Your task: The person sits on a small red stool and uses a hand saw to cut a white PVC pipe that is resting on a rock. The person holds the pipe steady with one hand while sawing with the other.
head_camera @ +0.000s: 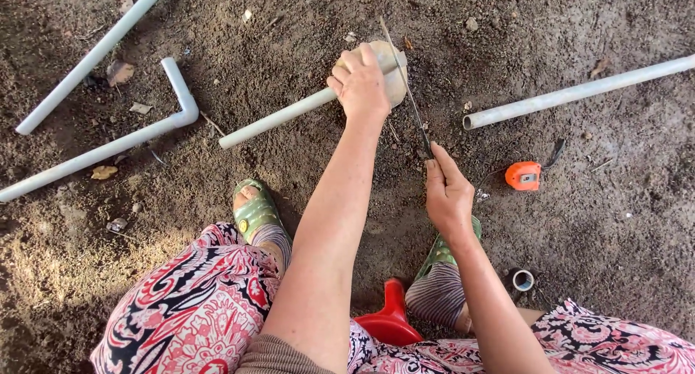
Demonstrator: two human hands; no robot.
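My left hand (pixel 360 84) presses down on the end of a white plastic pipe (pixel 275 118) that rests on a pale flat stone (pixel 395 77) on the dirt. My right hand (pixel 447 193) grips the handle end of a thin hacksaw blade (pixel 402 77), which runs up and away across the pipe's end beside my left hand. The cut point is hidden under my fingers.
An orange tape measure (pixel 523 175) lies right of my right hand. Another white pipe (pixel 579 93) lies at the right, an elbow-jointed pipe (pixel 145 131) and a straight one (pixel 90 59) at the left. A red stool (pixel 389 320), a small pipe ring (pixel 522 280) and my green sandals (pixel 255 212) are near.
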